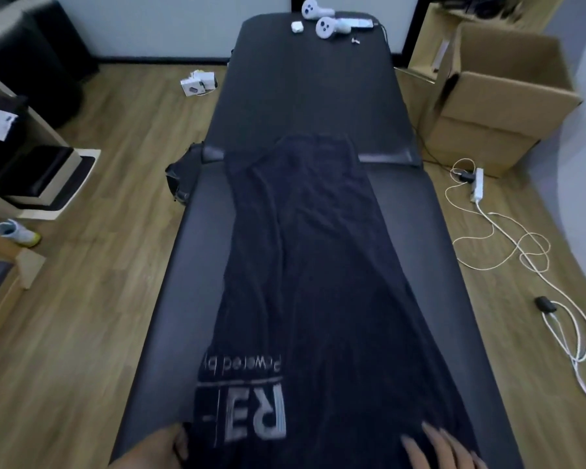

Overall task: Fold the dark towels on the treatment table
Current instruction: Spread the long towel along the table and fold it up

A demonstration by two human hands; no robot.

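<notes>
A long dark towel (pixel 312 265) with grey lettering near its close end lies lengthwise down the black treatment table (pixel 305 86), wrinkled and narrowing toward the far end. My left hand (pixel 159 448) holds the towel's near left edge at the bottom of the view, its fingers partly hidden under the cloth. My right hand (pixel 444 448) lies on top of the towel's near right part with fingers stretched forward and flat.
Two white controllers (pixel 322 18) and small white items sit at the table's far end. An open cardboard box (pixel 501 96) stands right of the table. A power strip with white cables (pixel 521 245) trails on the floor. Shelving and a shoe (pixel 16 231) are on the left.
</notes>
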